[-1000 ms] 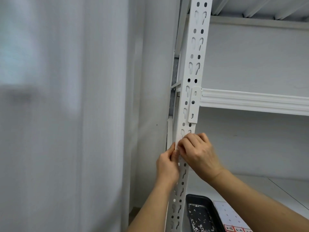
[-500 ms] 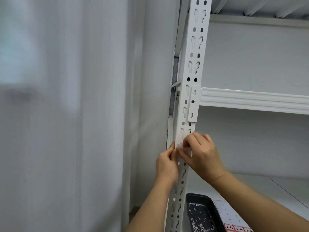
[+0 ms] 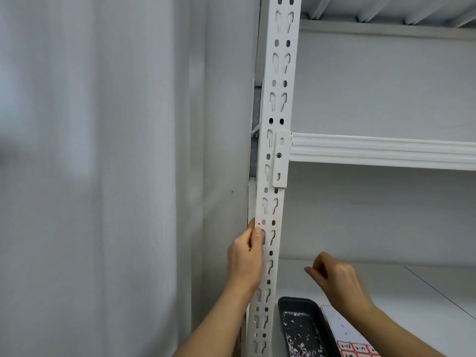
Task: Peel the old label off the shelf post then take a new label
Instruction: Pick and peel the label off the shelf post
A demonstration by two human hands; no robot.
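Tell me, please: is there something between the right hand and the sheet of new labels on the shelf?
Nothing visible does. The right hand hangs above the shelf, and the label sheet lies below it, beside the dark tray. Only open air shows between them. The left hand holds the post.

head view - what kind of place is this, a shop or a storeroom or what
Probably a storeroom or stockroom, though that is a guess. A white slotted metal shelf post carries a bare shelf beam, a sheet of red-bordered labels lies on the lower shelf beside a dark tray of paper scraps, and a pale curtain hangs alongside.
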